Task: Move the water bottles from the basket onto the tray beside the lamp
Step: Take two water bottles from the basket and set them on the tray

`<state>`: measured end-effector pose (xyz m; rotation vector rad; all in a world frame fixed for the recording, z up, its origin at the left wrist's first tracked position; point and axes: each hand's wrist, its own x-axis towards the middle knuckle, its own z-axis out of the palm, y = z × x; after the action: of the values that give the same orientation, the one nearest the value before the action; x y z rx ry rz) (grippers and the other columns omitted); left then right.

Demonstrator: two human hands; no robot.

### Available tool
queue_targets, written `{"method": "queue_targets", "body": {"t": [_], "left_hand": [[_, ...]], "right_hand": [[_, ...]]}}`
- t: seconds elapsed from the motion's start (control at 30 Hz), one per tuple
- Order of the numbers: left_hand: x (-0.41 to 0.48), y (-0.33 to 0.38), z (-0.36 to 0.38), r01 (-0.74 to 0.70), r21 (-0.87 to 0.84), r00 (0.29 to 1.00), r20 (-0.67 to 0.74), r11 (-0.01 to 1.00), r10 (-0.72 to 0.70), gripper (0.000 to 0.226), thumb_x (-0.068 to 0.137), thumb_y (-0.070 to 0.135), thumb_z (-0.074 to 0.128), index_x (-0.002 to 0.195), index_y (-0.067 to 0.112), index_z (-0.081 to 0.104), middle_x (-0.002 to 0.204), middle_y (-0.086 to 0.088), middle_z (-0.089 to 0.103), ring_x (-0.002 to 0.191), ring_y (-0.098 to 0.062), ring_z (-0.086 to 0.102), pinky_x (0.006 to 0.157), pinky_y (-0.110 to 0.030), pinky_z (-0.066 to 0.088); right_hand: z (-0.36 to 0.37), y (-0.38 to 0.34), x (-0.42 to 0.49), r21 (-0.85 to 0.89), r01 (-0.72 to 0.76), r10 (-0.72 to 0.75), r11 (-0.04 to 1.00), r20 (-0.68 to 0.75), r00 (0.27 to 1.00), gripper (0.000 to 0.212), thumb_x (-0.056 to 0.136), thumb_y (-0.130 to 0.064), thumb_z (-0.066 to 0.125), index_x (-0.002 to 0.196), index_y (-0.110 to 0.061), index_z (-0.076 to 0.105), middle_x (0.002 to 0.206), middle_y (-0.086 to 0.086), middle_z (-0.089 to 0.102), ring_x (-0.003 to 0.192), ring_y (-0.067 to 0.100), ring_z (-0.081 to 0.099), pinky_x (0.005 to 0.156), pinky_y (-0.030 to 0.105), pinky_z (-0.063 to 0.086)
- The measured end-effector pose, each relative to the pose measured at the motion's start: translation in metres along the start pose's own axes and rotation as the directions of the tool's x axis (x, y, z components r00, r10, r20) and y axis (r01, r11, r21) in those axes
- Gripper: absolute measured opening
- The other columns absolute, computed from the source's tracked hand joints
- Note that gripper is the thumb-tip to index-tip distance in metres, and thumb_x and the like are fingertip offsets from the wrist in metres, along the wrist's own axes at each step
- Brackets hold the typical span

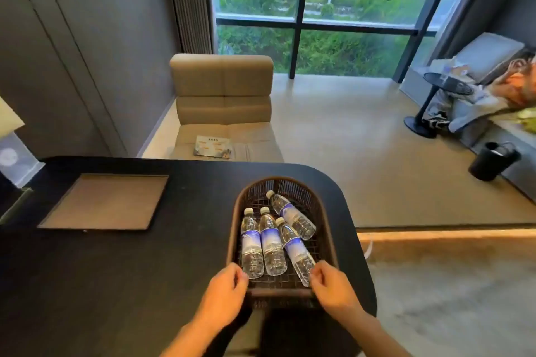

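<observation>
A dark woven basket [307, 197] stands on the right part of the black table [145, 269]. Several clear water bottles with blue labels [271, 243] lie in it, caps pointing away from me. My left hand [223, 295] rests at the basket's near left corner with its fingers curled against the rim, beside the base of one bottle. My right hand [330, 284] is at the near right corner, with curled fingers touching the base of the rightmost near bottle [295, 252]. The brown square tray [107, 200] lies at the left, bare, beside the lamp [11, 136].
Behind the table stands a beige chair [223, 107] with a leaflet [213, 147] on its seat. The table's rounded right edge runs just beside the basket. A person [493, 95] lies on a sofa at the far right, near a round side table [446, 84] and a black bin [493, 159].
</observation>
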<state>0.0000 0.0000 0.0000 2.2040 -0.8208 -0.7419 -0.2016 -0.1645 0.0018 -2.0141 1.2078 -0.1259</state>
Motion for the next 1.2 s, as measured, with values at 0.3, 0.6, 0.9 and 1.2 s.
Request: {"method": "queue_targets", "body": {"t": [0.3,0.6,0.9,1.2], "left_hand": [[0.131,0.034,0.015,0.064,-0.01,0.99,0.127,0.998,-0.062,0.015,0.098,0.024,0.055,0.106,0.012,0.057,0.107,-0.009,0.064,0.093,-0.023,0.06,0.066,-0.031,0.043],[0.19,0.041,0.034,0.074,-0.019,0.968,0.242,0.997,-0.067,0.034,0.096,0.023,0.059,0.128,0.011,0.055,0.125,-0.007,0.058,0.106,-0.02,0.059,0.088,-0.033,0.047],[0.223,0.058,0.065,0.016,0.016,0.946,0.325,1.0,-0.02,0.043,0.096,0.029,0.065,0.135,0.013,0.054,0.125,-0.005,0.057,0.116,-0.023,0.058,0.094,-0.033,0.046],[0.237,0.053,0.069,0.056,-0.035,0.936,0.35,0.998,-0.04,0.054,0.097,0.023,0.065,0.148,0.014,0.047,0.128,0.0,0.06,0.109,-0.016,0.059,0.097,-0.037,0.052]], "right_hand": [[-0.014,-0.037,0.133,-0.132,-0.067,0.076,0.989,0.068,0.995,0.018,0.092,-0.034,0.059,0.096,-0.017,0.062,0.088,0.001,0.07,0.081,0.02,0.066,0.078,0.046,0.057],[-0.014,-0.047,0.216,-0.245,-0.089,0.125,0.965,0.134,0.983,0.033,0.094,-0.04,0.063,0.114,-0.014,0.058,0.107,0.004,0.065,0.094,0.023,0.064,0.084,0.045,0.055],[-0.002,-0.049,0.278,-0.277,-0.123,0.191,0.953,0.233,0.954,0.044,0.095,-0.031,0.064,0.133,-0.012,0.053,0.122,0.009,0.065,0.106,0.024,0.063,0.089,0.038,0.052],[0.01,-0.047,0.312,-0.373,-0.101,0.23,0.922,0.319,0.919,0.04,0.079,-0.033,0.08,0.11,-0.018,0.059,0.103,0.002,0.066,0.09,0.019,0.065,0.086,0.041,0.057]]}}
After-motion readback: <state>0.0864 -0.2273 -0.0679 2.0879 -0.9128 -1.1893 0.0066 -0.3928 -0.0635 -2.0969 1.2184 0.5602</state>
